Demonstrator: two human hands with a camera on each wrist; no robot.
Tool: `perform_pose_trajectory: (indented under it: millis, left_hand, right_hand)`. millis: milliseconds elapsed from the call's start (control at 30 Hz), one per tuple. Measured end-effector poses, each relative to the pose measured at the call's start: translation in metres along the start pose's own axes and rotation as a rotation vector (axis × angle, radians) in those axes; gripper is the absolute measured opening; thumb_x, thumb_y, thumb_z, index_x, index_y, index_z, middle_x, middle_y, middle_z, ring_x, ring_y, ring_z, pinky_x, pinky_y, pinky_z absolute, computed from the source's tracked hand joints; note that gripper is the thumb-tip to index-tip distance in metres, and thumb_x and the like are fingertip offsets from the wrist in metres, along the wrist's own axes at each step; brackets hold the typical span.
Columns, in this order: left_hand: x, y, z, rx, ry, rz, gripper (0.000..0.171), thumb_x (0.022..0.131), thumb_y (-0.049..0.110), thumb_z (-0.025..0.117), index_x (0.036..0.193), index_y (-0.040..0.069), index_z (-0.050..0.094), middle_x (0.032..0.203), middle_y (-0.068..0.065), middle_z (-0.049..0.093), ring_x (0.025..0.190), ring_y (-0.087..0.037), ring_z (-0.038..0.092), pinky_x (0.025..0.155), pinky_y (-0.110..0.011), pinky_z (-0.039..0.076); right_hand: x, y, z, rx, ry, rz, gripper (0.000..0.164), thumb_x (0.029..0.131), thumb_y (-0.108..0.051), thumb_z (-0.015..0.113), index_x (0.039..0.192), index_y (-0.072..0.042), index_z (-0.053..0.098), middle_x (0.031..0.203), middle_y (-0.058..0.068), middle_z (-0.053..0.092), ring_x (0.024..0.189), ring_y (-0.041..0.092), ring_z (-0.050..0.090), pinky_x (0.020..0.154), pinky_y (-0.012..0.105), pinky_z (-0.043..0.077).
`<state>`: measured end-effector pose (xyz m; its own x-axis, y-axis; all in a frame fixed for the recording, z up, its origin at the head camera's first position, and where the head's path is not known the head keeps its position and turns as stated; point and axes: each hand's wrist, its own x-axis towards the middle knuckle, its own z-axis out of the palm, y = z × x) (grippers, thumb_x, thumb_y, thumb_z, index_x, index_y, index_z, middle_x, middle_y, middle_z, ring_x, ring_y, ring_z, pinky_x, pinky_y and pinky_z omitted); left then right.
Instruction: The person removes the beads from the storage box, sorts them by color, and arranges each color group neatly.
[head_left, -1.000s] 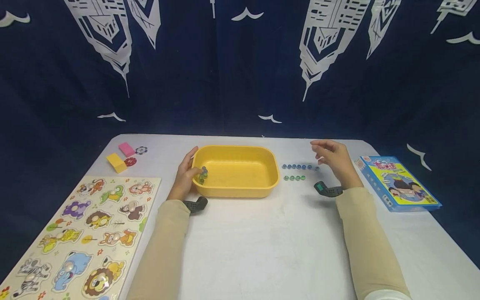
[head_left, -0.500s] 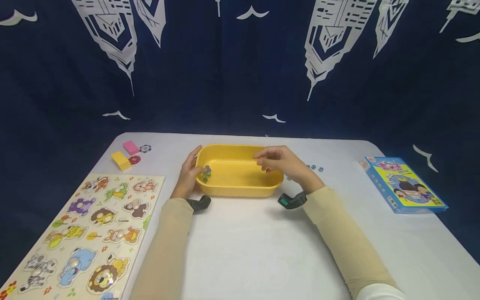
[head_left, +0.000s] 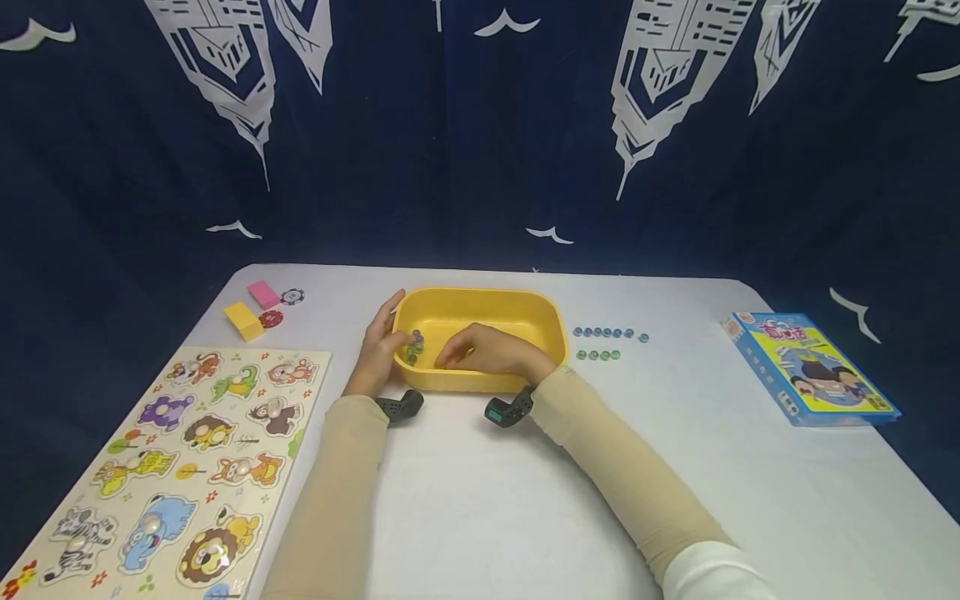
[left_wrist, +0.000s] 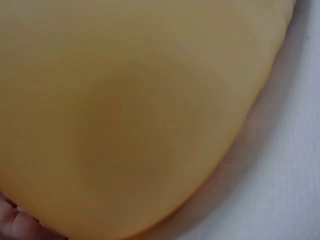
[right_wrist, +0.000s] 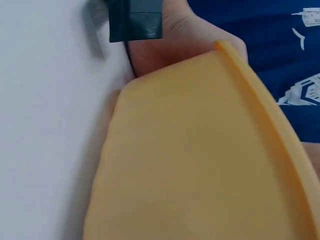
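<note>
My left hand (head_left: 371,354) grips the left end of a yellow plastic basin (head_left: 551,329), thumb over the rim and fingers round the outside. Several blue and green glass marbles (head_left: 414,346) are bunched inside it by that thumb. My right hand (head_left: 487,348) reaches over the front rim into the basin, fingers bent downward, fingertips just right of these marbles; nothing shows between them. Right of the basin lie a row of blue marbles (head_left: 607,332) and a shorter row of green marbles (head_left: 598,355). The basin's outer wall (left_wrist: 150,100) fills most of the left wrist view.
An animal puzzle board (head_left: 172,467) lies at the left. Behind it are a yellow block (head_left: 243,321), a pink block (head_left: 264,294), a red chip (head_left: 271,319) and a black-and-white chip (head_left: 292,296). A blue game box (head_left: 810,367) lies at the right on the white table (head_left: 510,500).
My right hand has moved left from the end of the blue row, across and down into the basin beside the marbles. The left hand keeps its grip on the basin.
</note>
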<state>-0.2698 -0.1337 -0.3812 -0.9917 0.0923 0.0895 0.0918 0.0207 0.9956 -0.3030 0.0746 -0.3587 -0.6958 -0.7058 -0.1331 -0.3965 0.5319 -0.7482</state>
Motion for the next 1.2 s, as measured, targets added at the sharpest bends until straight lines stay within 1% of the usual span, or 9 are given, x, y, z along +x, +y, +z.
perform_pose_trajectory:
  millis: [167, 300, 500, 633, 733, 833, 933, 1100, 1200]
  left_hand:
    - [0.000, 0.000, 0.001, -0.004, 0.000, -0.001, 0.079, 0.082, -0.002, 0.046, 0.158, 0.010, 0.026, 0.151, -0.024, 0.042, 0.138, -0.038, 0.042, 0.114, -0.045, 0.034]
    - [0.000, 0.000, 0.000, -0.005, 0.000, -0.003, 0.079, 0.082, -0.003, 0.045, 0.158, 0.010, 0.026, 0.151, -0.024, 0.042, 0.138, -0.038, 0.042, 0.114, -0.045, 0.034]
    - [0.002, -0.001, -0.001, -0.002, 0.001, 0.002, 0.080, 0.081, -0.004, 0.045, 0.158, 0.009, 0.025, 0.151, -0.024, 0.041, 0.138, -0.038, 0.042, 0.114, -0.046, 0.034]
    - [0.011, -0.016, -0.003, -0.022, 0.011, -0.004, 0.081, 0.081, -0.003, 0.046, 0.158, 0.014, 0.026, 0.152, -0.020, 0.043, 0.138, -0.035, 0.043, 0.115, -0.046, 0.034]
    - [0.019, -0.030, -0.004, -0.033, 0.018, 0.002, 0.082, 0.082, -0.002, 0.047, 0.158, 0.020, 0.028, 0.152, -0.017, 0.044, 0.137, -0.033, 0.044, 0.115, -0.045, 0.034]
    - [0.022, -0.036, -0.004, -0.022, 0.021, 0.016, 0.081, 0.082, 0.000, 0.047, 0.158, 0.023, 0.028, 0.152, -0.015, 0.044, 0.136, -0.032, 0.045, 0.114, -0.045, 0.034]
    - [0.022, -0.036, -0.003, -0.011, 0.022, 0.018, 0.081, 0.082, 0.001, 0.047, 0.158, 0.023, 0.028, 0.153, -0.015, 0.044, 0.136, -0.032, 0.046, 0.114, -0.046, 0.035]
    - [0.022, -0.035, -0.004, -0.002, 0.025, 0.003, 0.082, 0.082, 0.000, 0.047, 0.158, 0.021, 0.027, 0.153, -0.015, 0.043, 0.136, -0.033, 0.046, 0.114, -0.046, 0.034]
    - [0.022, -0.037, -0.004, -0.002, 0.031, 0.018, 0.081, 0.082, 0.002, 0.048, 0.158, 0.022, 0.029, 0.152, -0.014, 0.045, 0.135, -0.031, 0.046, 0.115, -0.045, 0.034]
  right_hand:
    - [0.011, -0.007, 0.006, -0.058, -0.034, 0.085, 0.018, 0.093, -0.010, 0.065, 0.105, -0.009, 0.078, 0.098, -0.002, 0.075, 0.091, 0.013, 0.061, 0.089, 0.026, 0.047]
    - [0.018, -0.011, 0.009, -0.101, -0.041, 0.117, 0.017, 0.092, -0.007, 0.064, 0.100, -0.008, 0.079, 0.092, -0.001, 0.074, 0.085, 0.013, 0.059, 0.081, 0.024, 0.045]
    - [0.022, -0.012, 0.010, -0.113, -0.046, 0.155, 0.015, 0.089, -0.006, 0.065, 0.094, -0.008, 0.079, 0.087, -0.001, 0.072, 0.084, 0.014, 0.057, 0.076, 0.023, 0.044]
    - [0.021, -0.012, 0.009, -0.112, -0.040, 0.153, 0.014, 0.089, -0.005, 0.066, 0.093, -0.009, 0.079, 0.087, -0.001, 0.072, 0.082, 0.014, 0.057, 0.074, 0.024, 0.044]
    - [0.017, -0.012, 0.007, -0.095, -0.007, 0.127, 0.014, 0.089, -0.007, 0.067, 0.095, -0.010, 0.079, 0.089, -0.002, 0.073, 0.083, 0.014, 0.059, 0.076, 0.024, 0.046]
    - [0.010, -0.009, 0.001, -0.040, 0.037, 0.070, 0.014, 0.089, -0.006, 0.068, 0.097, -0.009, 0.079, 0.092, -0.001, 0.074, 0.083, 0.015, 0.060, 0.079, 0.026, 0.050]
    - [0.000, -0.005, -0.007, 0.051, 0.078, 0.018, 0.016, 0.089, -0.006, 0.070, 0.102, -0.006, 0.078, 0.098, 0.000, 0.074, 0.088, 0.017, 0.063, 0.081, 0.027, 0.054]
    - [-0.027, 0.004, -0.023, 0.279, 0.139, -0.016, 0.026, 0.086, -0.002, 0.072, 0.111, 0.004, 0.071, 0.113, 0.015, 0.070, 0.097, 0.022, 0.070, 0.088, 0.033, 0.056]
    - [-0.045, 0.012, -0.034, 0.336, 0.208, -0.032, 0.029, 0.086, -0.003, 0.073, 0.113, 0.007, 0.067, 0.115, 0.020, 0.067, 0.096, 0.024, 0.071, 0.089, 0.035, 0.056]
